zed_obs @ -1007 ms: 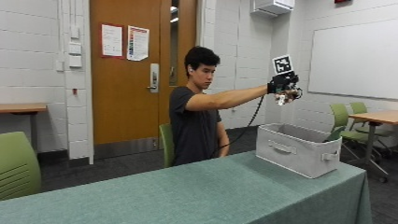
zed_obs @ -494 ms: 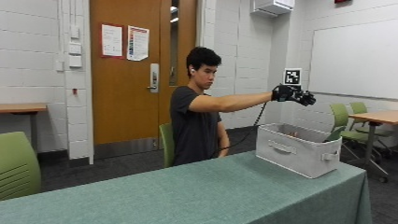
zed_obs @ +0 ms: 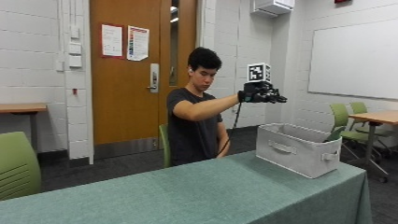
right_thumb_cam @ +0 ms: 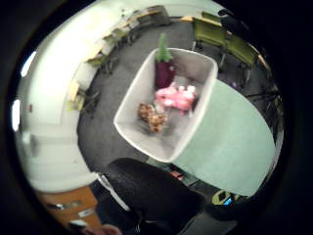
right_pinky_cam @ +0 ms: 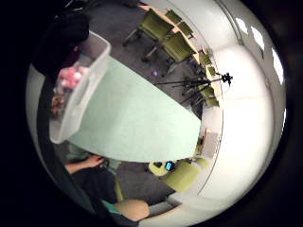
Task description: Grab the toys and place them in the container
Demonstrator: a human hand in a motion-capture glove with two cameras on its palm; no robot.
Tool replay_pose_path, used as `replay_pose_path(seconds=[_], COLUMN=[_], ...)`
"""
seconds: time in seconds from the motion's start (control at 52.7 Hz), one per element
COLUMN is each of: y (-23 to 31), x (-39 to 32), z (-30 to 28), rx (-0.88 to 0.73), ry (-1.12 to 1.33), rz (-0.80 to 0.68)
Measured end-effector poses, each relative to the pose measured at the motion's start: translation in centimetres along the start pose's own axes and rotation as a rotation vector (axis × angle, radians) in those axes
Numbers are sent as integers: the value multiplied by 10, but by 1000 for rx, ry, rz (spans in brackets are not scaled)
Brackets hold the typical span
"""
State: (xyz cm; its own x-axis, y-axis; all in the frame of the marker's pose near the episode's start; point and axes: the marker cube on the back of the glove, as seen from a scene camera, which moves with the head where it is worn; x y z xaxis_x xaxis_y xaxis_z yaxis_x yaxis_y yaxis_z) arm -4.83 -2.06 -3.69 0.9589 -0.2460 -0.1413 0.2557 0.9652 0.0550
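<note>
Open gloved hand (zed_obs: 262,96) held in the air above the bin (zed_obs: 297,148), holding nothing.

The person sits behind the green tabletop (zed_obs: 187,196) with the right arm stretched out; the hand's fingers are spread and straight, at about 12 o'clock from the bin and well apart from it. The grey fabric bin stands on the tabletop's end at about 3 o'clock from the person. Inside it lie three toys: a pink plush (right_thumb_cam: 175,97) in the middle, a brown one (right_thumb_cam: 151,116) just beside it, and a purple-and-green one (right_thumb_cam: 163,64) against the wall.
</note>
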Motion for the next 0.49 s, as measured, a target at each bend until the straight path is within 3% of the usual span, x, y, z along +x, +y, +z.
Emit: replay_pose_path(seconds=[0.19, 0.494], y=[57, 99], x=[67, 113], z=[42, 98], rx=[6, -43], ry=[48, -1], rz=[143, 219])
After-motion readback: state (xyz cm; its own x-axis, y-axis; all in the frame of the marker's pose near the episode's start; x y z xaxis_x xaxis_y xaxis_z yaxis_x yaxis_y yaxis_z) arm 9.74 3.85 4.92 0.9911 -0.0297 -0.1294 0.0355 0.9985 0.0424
